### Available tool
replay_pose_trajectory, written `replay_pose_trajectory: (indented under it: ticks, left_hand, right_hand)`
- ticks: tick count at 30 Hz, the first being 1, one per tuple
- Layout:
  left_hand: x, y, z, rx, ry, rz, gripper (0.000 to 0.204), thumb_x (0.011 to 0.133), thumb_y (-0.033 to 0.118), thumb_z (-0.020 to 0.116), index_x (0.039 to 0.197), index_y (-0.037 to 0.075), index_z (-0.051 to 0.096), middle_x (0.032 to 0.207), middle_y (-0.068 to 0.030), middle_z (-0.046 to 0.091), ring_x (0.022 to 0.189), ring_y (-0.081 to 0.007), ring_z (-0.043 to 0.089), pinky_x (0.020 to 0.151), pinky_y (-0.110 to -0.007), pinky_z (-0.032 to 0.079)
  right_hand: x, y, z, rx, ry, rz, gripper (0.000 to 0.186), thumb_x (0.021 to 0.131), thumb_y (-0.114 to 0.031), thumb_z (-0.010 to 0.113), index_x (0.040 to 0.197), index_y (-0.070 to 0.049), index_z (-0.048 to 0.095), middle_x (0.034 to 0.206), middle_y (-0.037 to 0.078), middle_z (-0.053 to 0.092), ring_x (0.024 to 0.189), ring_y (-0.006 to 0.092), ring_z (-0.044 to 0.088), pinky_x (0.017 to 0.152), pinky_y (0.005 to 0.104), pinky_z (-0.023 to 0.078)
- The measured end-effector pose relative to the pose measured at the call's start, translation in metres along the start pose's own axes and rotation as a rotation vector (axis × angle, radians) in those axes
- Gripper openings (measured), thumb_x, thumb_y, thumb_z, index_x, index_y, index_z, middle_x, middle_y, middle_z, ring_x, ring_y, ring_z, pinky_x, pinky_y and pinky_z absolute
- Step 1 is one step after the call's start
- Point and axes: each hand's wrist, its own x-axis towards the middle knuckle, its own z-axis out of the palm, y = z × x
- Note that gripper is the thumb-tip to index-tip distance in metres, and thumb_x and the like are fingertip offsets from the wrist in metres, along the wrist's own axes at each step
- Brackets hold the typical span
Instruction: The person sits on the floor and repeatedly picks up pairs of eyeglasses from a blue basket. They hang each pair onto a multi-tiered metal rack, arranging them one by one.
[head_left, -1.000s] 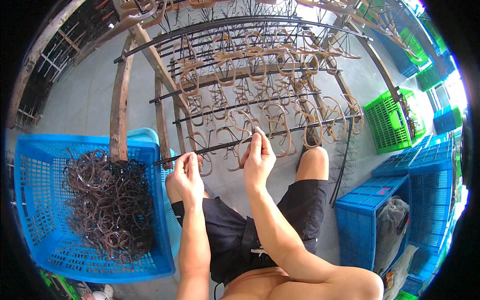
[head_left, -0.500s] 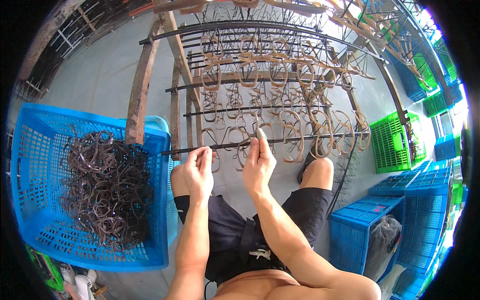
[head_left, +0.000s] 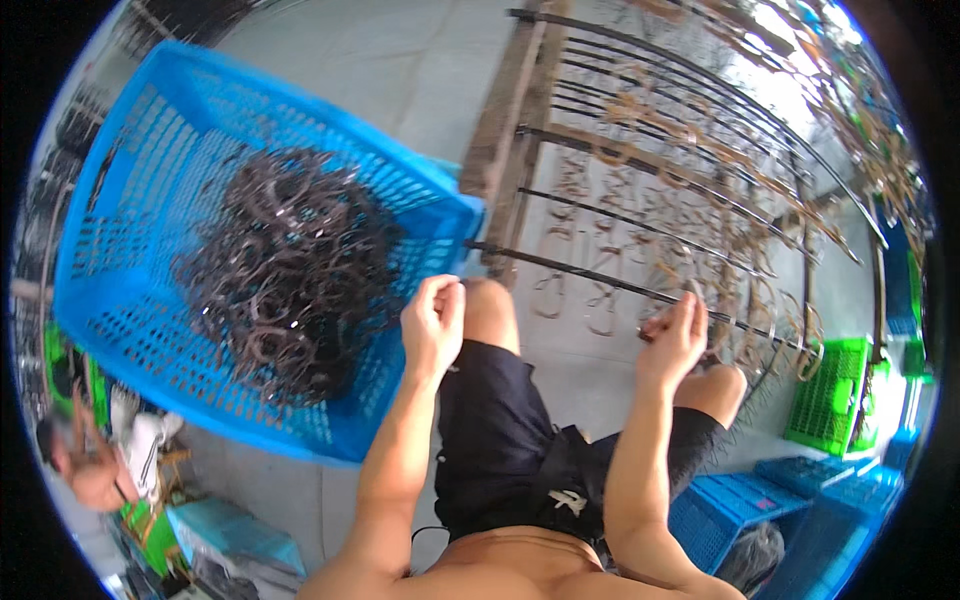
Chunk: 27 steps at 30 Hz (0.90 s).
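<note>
My left hand (head_left: 433,328) is raised beside the right wall of a blue basket (head_left: 330,105), its fingers curled closed; whatever they hold, if anything, is hidden. Inside the basket lies a tangled heap of dark, shiny curved pieces (head_left: 290,280). Over my right knee, my right hand (head_left: 680,345) is closed with its fingers together at the lowest black bar (head_left: 600,275) of a rack. Something small and dark shows by its thumb, too blurred to name. Tan looped pieces (head_left: 548,300) hang from that bar, several of them to the right of the hand.
A wooden post (head_left: 510,120) carries more black bars with tan loops behind. Green crates (head_left: 830,400) and blue crates (head_left: 730,510) stand at the right. Another person (head_left: 95,470) is at the far left, near a light-blue bag (head_left: 235,535).
The view has turned left, so the basket appears larger and nearer the middle. My hands have moved apart: the left now by the basket, the right still at the bar.
</note>
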Motion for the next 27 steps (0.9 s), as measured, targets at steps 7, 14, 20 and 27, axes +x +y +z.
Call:
replay_pose_trajectory:
  ticks: [7,14,20,27]
  left_hand:
    - [0.025,-0.064,-0.061,0.916,-0.311,-0.458,0.035,0.086,0.035,0.054,0.1,0.003,0.058,0.1,-0.0229,0.061,0.094,-0.0408,0.057,0.079,-0.048,0.046]
    - [0.0,-0.075,-0.087,0.744,-0.138,0.037,0.024,0.089,0.023,0.052,0.083,0.001,0.058,0.081,-0.0191,0.061,0.077,-0.0391,0.059,0.07,-0.047,0.047]
    - [-0.013,-0.032,-0.134,-0.02,0.229,-0.346,0.036,0.098,0.032,0.038,0.086,0.002,0.054,0.07,-0.0035,0.059,0.059,-0.0106,0.05,0.054,-0.025,0.041]
    - [-0.033,0.017,-0.116,-0.759,-0.078,-0.412,0.031,0.098,0.029,0.039,0.078,0.006,0.046,0.06,0.0001,0.037,0.05,-0.0089,0.033,0.044,-0.023,0.027]
  right_hand:
    - [-0.015,-0.007,-0.01,-0.485,-0.154,-0.196,0.032,0.094,-0.014,0.049,0.121,0.001,0.047,0.073,-0.001,0.05,0.064,0.0069,0.049,0.06,0.021,0.043]
    - [-0.06,-0.019,-0.007,-0.96,-0.158,-0.649,0.06,0.077,-0.004,0.062,0.131,-0.001,0.037,0.119,0.018,0.035,0.11,0.0302,0.038,0.096,0.0383,0.032]
    - [-0.099,-0.02,0.047,-0.667,-0.763,-0.577,0.032,0.075,-0.001,0.061,0.107,-0.001,0.055,0.098,0.018,0.052,0.092,0.0328,0.051,0.082,0.0386,0.043]
    - [-0.114,-0.008,0.098,-0.396,-1.176,-0.715,0.037,0.077,-0.009,0.065,0.112,-0.002,0.055,0.104,0.016,0.053,0.101,0.0377,0.049,0.086,0.0438,0.04]
